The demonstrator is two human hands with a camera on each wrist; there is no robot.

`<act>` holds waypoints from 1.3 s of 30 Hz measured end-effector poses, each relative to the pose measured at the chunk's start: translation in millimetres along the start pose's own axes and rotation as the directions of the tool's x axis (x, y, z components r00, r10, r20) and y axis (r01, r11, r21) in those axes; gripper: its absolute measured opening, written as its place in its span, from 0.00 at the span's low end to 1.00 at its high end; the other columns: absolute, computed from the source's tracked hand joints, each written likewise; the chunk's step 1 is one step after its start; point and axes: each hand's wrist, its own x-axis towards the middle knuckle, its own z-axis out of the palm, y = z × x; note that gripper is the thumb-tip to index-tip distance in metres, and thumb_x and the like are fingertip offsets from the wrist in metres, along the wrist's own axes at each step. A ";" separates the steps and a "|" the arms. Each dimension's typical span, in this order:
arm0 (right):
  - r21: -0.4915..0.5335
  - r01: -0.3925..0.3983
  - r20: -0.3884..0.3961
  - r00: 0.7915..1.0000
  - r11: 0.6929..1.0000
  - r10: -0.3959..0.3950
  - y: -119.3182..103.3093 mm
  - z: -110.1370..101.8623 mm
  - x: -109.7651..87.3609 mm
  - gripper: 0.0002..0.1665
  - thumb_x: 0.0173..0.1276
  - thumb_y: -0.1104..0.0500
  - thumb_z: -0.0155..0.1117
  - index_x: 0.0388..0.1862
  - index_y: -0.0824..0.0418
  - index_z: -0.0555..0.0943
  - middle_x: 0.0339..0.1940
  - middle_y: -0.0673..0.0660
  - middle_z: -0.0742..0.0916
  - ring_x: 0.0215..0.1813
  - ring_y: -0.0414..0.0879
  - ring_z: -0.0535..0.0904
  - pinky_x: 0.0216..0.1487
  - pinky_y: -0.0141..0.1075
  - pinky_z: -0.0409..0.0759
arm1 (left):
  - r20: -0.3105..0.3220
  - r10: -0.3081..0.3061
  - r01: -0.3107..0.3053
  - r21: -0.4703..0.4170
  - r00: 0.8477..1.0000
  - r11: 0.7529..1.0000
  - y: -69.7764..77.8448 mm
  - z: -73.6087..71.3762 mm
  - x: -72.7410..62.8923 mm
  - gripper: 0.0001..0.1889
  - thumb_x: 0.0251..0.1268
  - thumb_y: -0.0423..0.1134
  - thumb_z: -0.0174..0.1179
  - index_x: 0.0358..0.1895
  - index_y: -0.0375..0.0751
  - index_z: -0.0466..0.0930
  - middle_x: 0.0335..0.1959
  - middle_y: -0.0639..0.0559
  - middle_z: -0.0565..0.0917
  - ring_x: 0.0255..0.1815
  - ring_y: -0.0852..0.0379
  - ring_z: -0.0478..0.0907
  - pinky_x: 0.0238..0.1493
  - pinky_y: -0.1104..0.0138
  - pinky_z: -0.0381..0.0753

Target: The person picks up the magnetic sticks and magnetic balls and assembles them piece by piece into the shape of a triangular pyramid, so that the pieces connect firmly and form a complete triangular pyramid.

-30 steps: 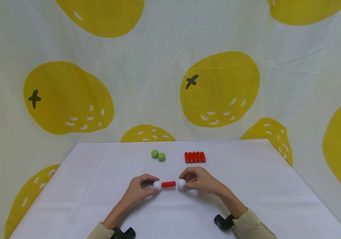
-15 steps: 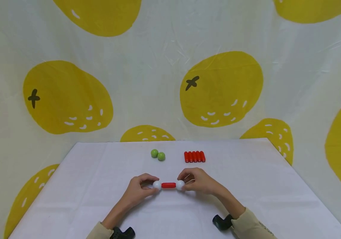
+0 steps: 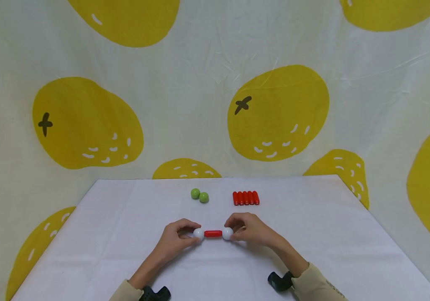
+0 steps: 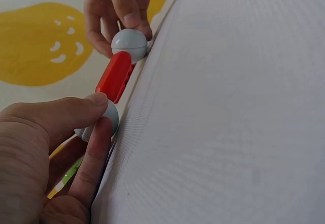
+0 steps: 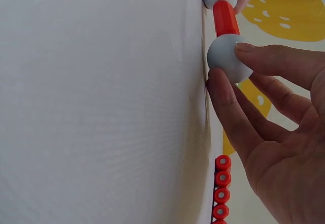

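One glossy red rod (image 3: 213, 233), straight and faceted along its sides, bridges two smooth, hard-looking spheres: the left white ball (image 3: 198, 233) and the right white ball (image 3: 227, 233) meet its two ends, a fine seam showing on each. The left hand (image 3: 177, 238) reaches in from the rod's left, thumb and fingers pinching the left white ball; the right hand (image 3: 252, 228) faces it from the rod's right, grasping the right white ball the same way, its other fingers bent. Both forearms slant inward from the rod's near side, out of beige sleeves (image 3: 314, 282). Beyond the rod and to its left, two shiny green balls (image 3: 204, 197) touch; beyond it and to its right, five red sticks (image 3: 246, 198) lie side by side, pale discs in their ends. Beneath the rod spreads the tabletop (image 3: 124, 221), covered in finely woven white cloth; well behind the rod hangs a creased, fruit-printed sheet (image 3: 185, 104).
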 end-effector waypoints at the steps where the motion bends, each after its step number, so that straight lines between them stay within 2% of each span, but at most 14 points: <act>1: -0.002 -0.001 0.001 1.000 1.000 0.001 0.1 0.3 -0.1 0.16 0.65 0.61 0.75 0.52 0.60 0.84 0.47 0.54 0.89 0.49 0.49 0.84 0.50 0.35 0.86 | 0.001 -0.001 0.001 0.000 1.000 1.000 -0.1 0.0 0.0 0.16 0.58 0.41 0.76 0.50 0.53 0.89 0.50 0.57 0.88 0.49 0.59 0.82 0.47 0.74 0.85; 11: -0.024 0.004 0.009 1.000 1.000 -0.004 0.3 0.4 0.2 0.16 0.66 0.63 0.73 0.52 0.60 0.83 0.47 0.53 0.88 0.50 0.48 0.83 0.55 0.43 0.86 | 0.000 -0.006 0.006 0.016 1.000 1.000 0.7 0.7 0.1 0.17 0.58 0.42 0.76 0.51 0.51 0.89 0.50 0.56 0.88 0.48 0.60 0.82 0.47 0.75 0.85; 39: -0.032 0.007 -0.002 1.000 0.999 -0.008 5.3 2.1 0.3 0.17 0.66 0.62 0.74 0.53 0.59 0.83 0.49 0.54 0.88 0.51 0.48 0.84 0.56 0.43 0.87 | 0.007 -0.025 0.025 0.016 1.000 1.000 -1.5 1.7 0.9 0.16 0.59 0.43 0.76 0.51 0.52 0.89 0.51 0.55 0.88 0.47 0.58 0.81 0.45 0.75 0.85</act>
